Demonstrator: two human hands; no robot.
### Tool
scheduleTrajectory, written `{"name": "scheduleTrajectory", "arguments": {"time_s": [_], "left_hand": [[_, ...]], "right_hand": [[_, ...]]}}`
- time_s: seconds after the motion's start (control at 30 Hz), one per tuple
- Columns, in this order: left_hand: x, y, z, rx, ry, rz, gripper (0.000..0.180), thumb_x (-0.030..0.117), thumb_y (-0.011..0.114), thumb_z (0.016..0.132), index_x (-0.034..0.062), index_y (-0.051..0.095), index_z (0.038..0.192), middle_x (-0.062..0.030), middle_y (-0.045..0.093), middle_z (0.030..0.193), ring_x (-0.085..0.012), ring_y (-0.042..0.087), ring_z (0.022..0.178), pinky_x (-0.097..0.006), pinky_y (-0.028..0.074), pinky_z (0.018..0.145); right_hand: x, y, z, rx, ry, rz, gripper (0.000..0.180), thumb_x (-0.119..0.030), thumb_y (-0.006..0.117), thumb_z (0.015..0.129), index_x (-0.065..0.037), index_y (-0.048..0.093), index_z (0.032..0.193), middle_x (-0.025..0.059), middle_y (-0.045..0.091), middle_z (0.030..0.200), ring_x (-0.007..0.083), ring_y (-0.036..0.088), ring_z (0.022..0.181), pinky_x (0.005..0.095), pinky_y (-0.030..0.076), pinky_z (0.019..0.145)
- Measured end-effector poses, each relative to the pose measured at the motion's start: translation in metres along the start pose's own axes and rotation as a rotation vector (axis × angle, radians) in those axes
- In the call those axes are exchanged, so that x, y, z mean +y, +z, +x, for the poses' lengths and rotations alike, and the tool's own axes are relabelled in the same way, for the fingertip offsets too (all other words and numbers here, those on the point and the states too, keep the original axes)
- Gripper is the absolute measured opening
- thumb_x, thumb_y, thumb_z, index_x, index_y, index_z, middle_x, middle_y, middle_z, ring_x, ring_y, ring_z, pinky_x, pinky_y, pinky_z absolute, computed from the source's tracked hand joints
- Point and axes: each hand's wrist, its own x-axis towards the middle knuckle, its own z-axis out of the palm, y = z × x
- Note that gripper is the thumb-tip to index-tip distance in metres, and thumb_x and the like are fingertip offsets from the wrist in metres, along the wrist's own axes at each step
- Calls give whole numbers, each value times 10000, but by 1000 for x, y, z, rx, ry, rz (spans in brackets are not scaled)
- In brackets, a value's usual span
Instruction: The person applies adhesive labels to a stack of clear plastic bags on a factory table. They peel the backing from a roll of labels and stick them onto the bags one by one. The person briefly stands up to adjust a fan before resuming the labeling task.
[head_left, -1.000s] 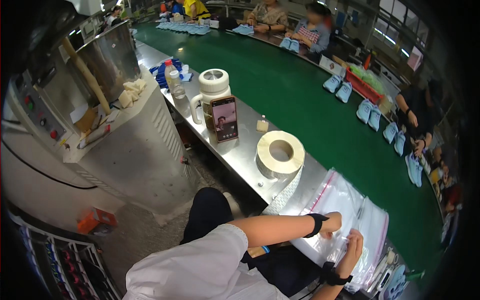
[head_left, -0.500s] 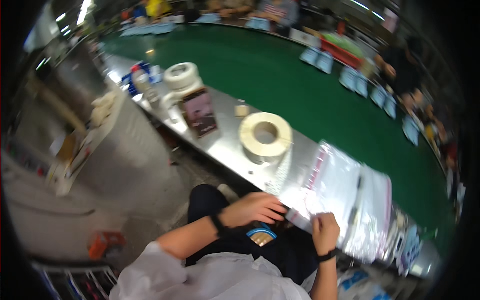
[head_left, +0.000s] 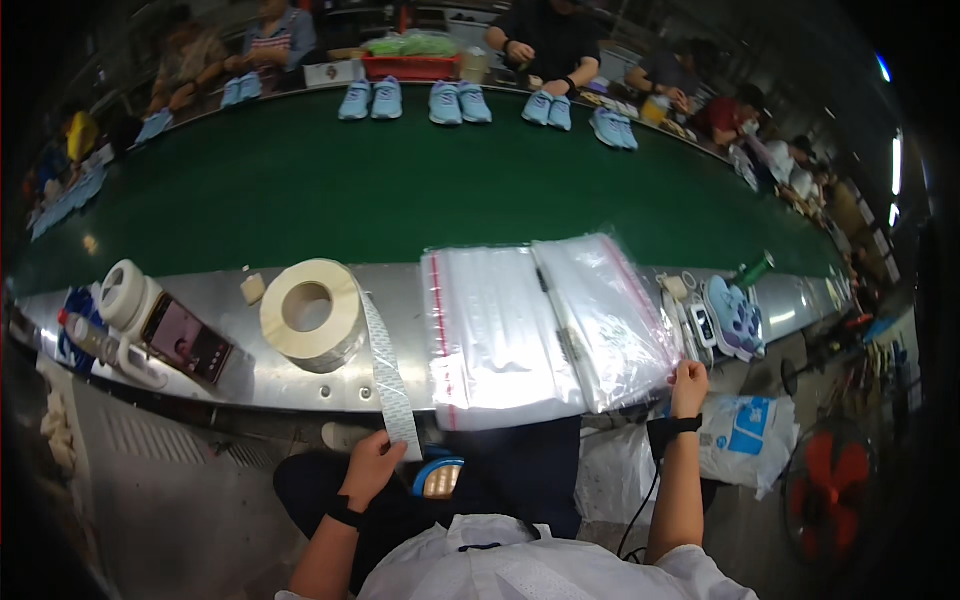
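Observation:
My left hand (head_left: 372, 467) is closed, pinching the loose end of a printed label strip (head_left: 386, 370). The strip runs down over the bench edge from a large cream label roll (head_left: 312, 317), which lies on the metal bench. Two piles of clear plastic bags lie side by side: the left bag pile (head_left: 495, 335) has a red seal strip, and the right bag pile (head_left: 605, 320) slants beside it. At the near right corner of that right pile, my right hand (head_left: 688, 385) is closed with its fingertips on the bag edge.
Beyond the metal bench (head_left: 240, 375) runs a green conveyor belt (head_left: 420, 190), with pairs of light blue shoes (head_left: 460, 103) along its far side and several people behind. A propped phone (head_left: 185, 340) and white mug (head_left: 125, 290) stand left. More shoes (head_left: 733, 318) lie right; a fan (head_left: 832, 490) is below.
The view has turned to the right. My hands, close together before, are now apart: the left at the label strip's end, the right at the right bag pile's corner.

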Motion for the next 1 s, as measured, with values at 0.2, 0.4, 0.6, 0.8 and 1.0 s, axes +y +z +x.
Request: {"name": "scheduleTrajectory", "arguments": {"time_s": [0.2,0.4,0.6,0.8,1.0], "left_hand": [[68,17,-14,-165,-132,-708,238,155,493,906,-11,516,1075,-99,600,959,-178,628,809,-298,552,636],[98,28,-10,-156,-87,-770,229,187,490,918,1,529,1046,-57,600,856,-86,582,681,-205,493,552],[89,20,-23,17,35,-456,259,131,573,858,24,506,1084,-31,560,874,-70,533,706,-186,447,595],[114,22,-41,413,621,479,329,122,656,760,21,569,1061,-116,549,1041,-262,538,939,-337,442,793],[103,13,-25,363,450,113,193,88,625,810,0,609,981,-91,606,851,-137,573,712,-247,452,621]], "right_hand": [[-85,75,-124,-473,-185,41,82,-80,518,879,-17,552,920,6,530,773,58,474,681,213,394,603],[-131,131,-216,-1480,214,237,178,-123,545,890,-11,550,1028,-16,556,854,40,476,745,196,402,666],[-127,156,-221,-1420,199,233,97,-105,557,868,-10,549,853,-35,515,734,34,449,674,194,374,600],[-122,162,-226,-1383,-66,189,48,-53,588,828,-7,581,816,-12,536,716,58,481,652,206,396,610],[-135,181,-234,-1365,-45,210,80,-58,617,801,20,599,808,37,560,770,98,512,694,227,414,644]]}}
